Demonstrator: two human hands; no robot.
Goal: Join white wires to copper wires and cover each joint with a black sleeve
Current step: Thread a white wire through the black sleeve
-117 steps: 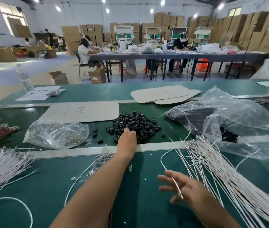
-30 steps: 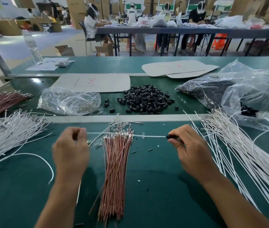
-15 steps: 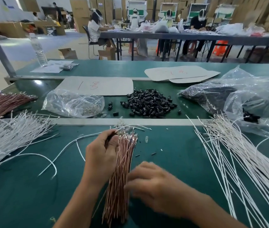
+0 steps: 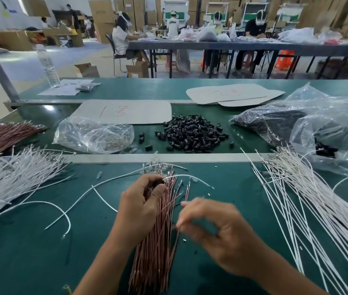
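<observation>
Early in the job, by the look of the counter [image 4: 41, 262]. Gripping a white wire [image 4: 192, 176] in the left hand [image 4: 143, 201] with curled fingers, right at the top end of the copper wires [image 4: 156, 248] bundled mid-counter. Something dark at those fingertips, perhaps a sleeve, but too hidden to call. Pinching one copper strand [image 4: 176, 239] between thumb and fingertips of the right hand [image 4: 217, 228], just beside the bundle; blurred, so hard to judge how firm a hold.

Judged from that: singling out a copper wire to mate with the held white one, with no joint made yet and nothing covered.

Left to work through:
- a thick fan of white wires [image 4: 296, 199] on the right
- the near-whole bundle of copper in the middle
- a full pile of black sleeves [image 4: 192, 133] beyond the pale strip across the counter

No telling whether the heap of white wires [image 4: 13, 179] on the left and the second copper bundle [image 4: 2, 133] behind it count as stock or as finished work. No clearly sleeved pair to be seen anywhere.

Also there: a clear bag [image 4: 96, 135] of small metal bits next to the sleeves, and large bags [image 4: 328, 128] on the right, holding more dark parts.
</observation>
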